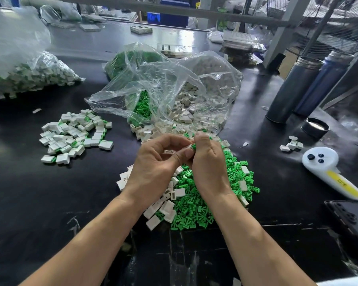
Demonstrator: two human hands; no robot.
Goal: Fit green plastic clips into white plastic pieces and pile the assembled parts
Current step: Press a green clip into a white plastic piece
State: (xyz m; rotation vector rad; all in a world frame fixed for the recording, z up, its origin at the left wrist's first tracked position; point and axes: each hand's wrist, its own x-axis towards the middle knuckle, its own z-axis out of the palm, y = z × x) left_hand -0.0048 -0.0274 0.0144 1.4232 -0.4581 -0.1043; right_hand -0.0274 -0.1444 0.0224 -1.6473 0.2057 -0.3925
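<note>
Green clip [194, 145] pinched between both hands, above loose heap [205, 203].

2 hands [153, 162], 3 plastic bags [174, 79], 2 steel flasks [291, 89], 1 black lid [315, 126].

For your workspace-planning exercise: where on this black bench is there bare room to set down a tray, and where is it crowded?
Bare bench lies at the near left, below the pile of assembled parts and left of the left hand. The middle is crowded: loose green clips, white pieces and open bags. On the right, flasks and a white handheld device leave only narrow gaps.
</note>
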